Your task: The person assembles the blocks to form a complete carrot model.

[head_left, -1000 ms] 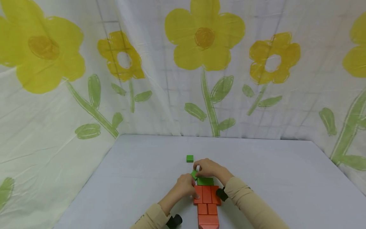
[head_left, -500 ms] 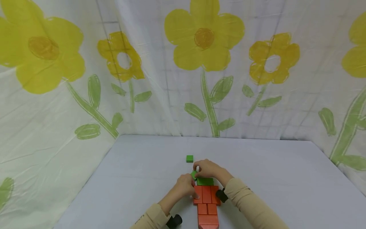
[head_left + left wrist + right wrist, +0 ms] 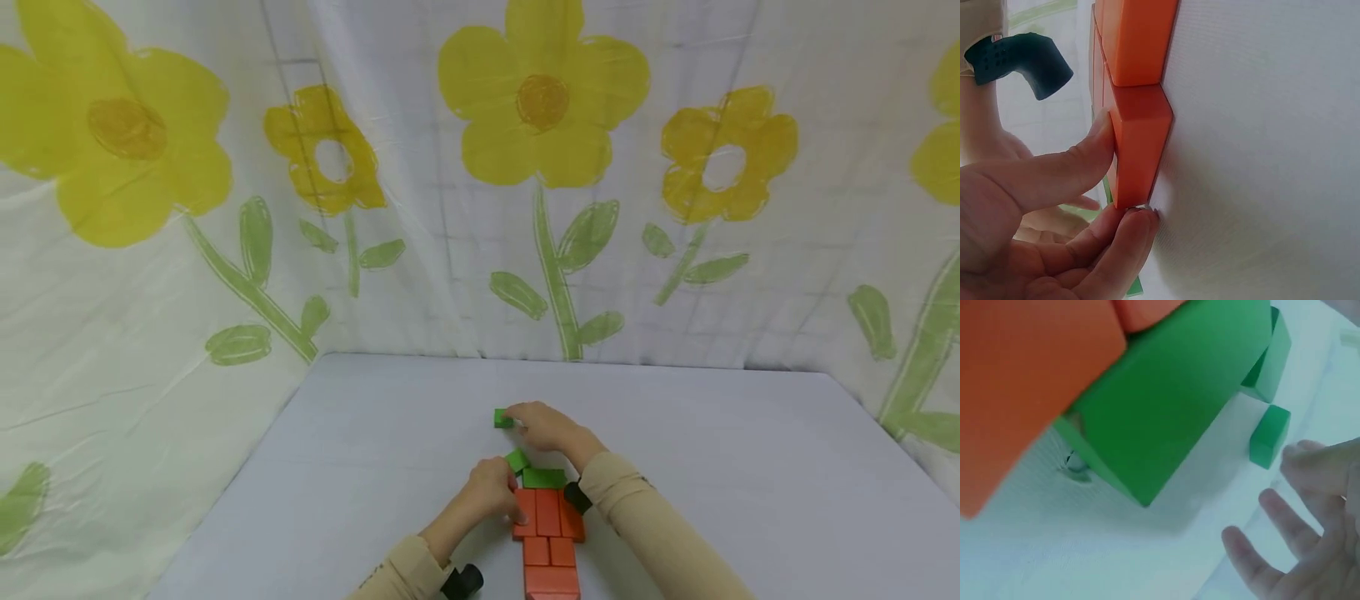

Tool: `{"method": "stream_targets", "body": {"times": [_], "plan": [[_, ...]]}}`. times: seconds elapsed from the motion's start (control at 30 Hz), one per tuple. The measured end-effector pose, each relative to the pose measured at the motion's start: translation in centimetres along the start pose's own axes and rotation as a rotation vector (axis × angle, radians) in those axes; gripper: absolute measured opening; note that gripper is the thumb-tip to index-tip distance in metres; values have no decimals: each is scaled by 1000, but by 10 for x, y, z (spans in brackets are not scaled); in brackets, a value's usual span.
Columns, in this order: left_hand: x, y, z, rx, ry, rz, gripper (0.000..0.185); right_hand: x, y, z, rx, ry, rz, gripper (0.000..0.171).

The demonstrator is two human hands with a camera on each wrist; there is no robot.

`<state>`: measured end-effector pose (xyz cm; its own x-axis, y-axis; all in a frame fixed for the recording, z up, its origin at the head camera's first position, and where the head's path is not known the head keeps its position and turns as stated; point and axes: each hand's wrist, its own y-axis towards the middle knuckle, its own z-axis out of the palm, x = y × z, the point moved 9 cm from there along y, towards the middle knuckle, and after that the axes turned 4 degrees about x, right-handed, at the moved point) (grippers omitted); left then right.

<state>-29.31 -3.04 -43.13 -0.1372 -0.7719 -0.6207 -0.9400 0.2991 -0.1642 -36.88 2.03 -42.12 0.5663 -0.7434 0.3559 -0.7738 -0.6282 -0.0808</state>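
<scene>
My left hand [image 3: 487,490] pinches the end of a red rectangular block [image 3: 1141,144], thumb on its face and fingertips at its end. That block belongs to a flat layout of red blocks [image 3: 548,512]. Across the layout's far end lies a long green block [image 3: 545,478]. A smaller green block [image 3: 517,461] sits askew at its left corner, just beyond the left fingers. My right hand [image 3: 551,429] reaches over to a separate small green block [image 3: 502,418]. In the right wrist view its fingers are spread beside this block, and whether they touch it is unclear.
The layout stands on a pale table [image 3: 375,433]. Its near part, a wide red block [image 3: 551,577], runs to the frame's bottom edge. Behind the table hangs a white curtain [image 3: 420,250] with yellow flowers. Each wrist bears a dark camera mount [image 3: 462,581].
The right hand has let go of the askew green block and moved away from me to the farther small green one. The left hand stays at the red block. The head view has shifted slightly.
</scene>
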Motion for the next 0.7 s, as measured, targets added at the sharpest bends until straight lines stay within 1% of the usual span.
{"method": "stream_targets", "body": {"times": [0.1, 0.17, 0.2, 0.27, 0.33, 0.4, 0.47, 0.57, 0.63, 0.7], "plan": [[-1, -1, -1, 1, -3, 0, 27, -2, 1, 7, 70, -39, 35, 44], [-1, -1, -1, -3, -1, 3, 27, -2, -1, 7, 79, -45, 60, 46], [-1, -1, -1, -3, 2, 4, 27, -2, -2, 6, 68, -47, 70, 45], [-1, 0, -1, -4, 5, 6, 28, -1, -4, 0, 18, -61, 77, 41], [-1, 0, -1, -5, 5, 6, 33, 0, -6, -8, -38, -65, 82, 36], [-1, 0, 0, -1, 4, 4, 38, 1, -8, -12, -67, -67, 87, 34], [0, 0, 0, 2, 3, 1, 37, 3, -9, -12, -58, -98, 73, 37], [0, 0, -1, 4, 6, -1, 28, 4, -12, -4, 3, -135, 31, 44], [0, 0, -1, 4, 6, -2, 28, 4, -14, 0, 16, -141, 2, 45], [1, 0, -1, 5, 1, -2, 30, 1, -15, 1, 9, -110, 1, 44]]}}
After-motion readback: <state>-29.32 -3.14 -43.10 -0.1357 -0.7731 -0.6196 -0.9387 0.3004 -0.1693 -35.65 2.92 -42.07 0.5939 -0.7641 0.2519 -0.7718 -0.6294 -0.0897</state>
